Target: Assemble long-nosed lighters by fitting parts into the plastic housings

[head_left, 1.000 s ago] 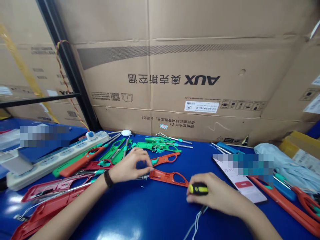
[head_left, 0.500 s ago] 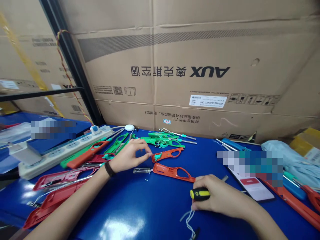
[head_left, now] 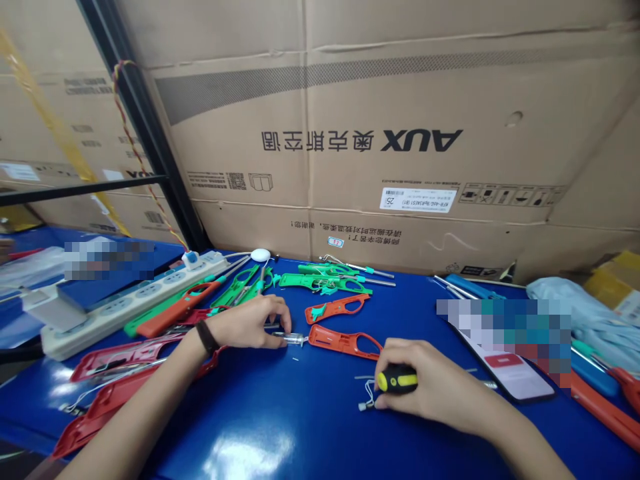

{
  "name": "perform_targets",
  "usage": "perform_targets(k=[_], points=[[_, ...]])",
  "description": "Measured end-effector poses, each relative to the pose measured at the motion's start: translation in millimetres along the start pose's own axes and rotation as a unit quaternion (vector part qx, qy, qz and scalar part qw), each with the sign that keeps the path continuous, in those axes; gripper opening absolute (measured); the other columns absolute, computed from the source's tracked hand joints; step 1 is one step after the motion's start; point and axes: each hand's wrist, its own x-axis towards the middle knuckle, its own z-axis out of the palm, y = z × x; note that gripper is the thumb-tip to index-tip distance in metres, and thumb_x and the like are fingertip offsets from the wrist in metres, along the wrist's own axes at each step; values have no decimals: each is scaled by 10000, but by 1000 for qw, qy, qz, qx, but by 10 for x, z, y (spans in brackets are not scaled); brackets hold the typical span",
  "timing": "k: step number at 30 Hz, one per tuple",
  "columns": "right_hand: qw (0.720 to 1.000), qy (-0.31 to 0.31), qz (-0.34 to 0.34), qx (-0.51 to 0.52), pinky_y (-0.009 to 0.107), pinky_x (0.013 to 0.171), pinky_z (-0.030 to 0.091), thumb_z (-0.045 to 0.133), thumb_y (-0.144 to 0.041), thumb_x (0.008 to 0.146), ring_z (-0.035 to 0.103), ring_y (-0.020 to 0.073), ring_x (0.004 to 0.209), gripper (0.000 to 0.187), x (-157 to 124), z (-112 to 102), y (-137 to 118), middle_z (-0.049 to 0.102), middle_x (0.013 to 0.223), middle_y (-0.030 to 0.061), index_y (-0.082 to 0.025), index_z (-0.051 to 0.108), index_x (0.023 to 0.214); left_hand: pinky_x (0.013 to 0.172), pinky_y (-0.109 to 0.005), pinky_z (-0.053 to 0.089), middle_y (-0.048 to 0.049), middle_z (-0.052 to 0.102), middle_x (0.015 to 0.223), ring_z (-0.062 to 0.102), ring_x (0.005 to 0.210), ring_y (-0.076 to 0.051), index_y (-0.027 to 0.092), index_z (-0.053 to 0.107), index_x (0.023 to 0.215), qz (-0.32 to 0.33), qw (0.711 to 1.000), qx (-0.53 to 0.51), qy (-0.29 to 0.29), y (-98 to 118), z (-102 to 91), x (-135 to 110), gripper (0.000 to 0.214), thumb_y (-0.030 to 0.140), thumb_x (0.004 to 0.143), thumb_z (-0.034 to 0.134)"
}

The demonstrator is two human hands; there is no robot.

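My left hand is at the clear fuel tank of a lighter, its thumb and finger pinched at the tank's left end. Just right of that tank lies an orange lighter shell half. A second orange half with a green piece on it sits behind. My right hand is wrapped round a black and yellow screwdriver. By its fingertips a small part with white wires shows; whether the fingers hold it too is hard to see.
Red lighter shells and a white power strip lie on the left. Green lighter shells are at the back. On the right are a phone, an orange lighter and a pale blue cloth bag. Cardboard boxes stand behind.
My left hand has come down from above the table onto the clear fuel tank. My right hand has shifted slightly, and the white-wired part has moved up by its fingertips.
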Motion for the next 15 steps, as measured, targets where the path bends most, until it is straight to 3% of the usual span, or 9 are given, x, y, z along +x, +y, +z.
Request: perform_targets(k=[7,15], points=[[1000,-13,-2,0,214,659,404,746,-365,696,606,168,795,144,-4,1,28,645,870,-18,-266,696,787,775,-252,445,-4,698,871,627,805,-159,198,701,805,43,997,-18,65,57,-48,42,104,242,721,658],[999,-2,-2,-37,211,637,385,742,-356,712,603,159,753,122,18,-26,47,652,860,-26,-270,699,788,658,-231,496,-13,713,825,621,696,-127,170,688,845,78,982,-153,79,250,143,129,132,234,737,648]])
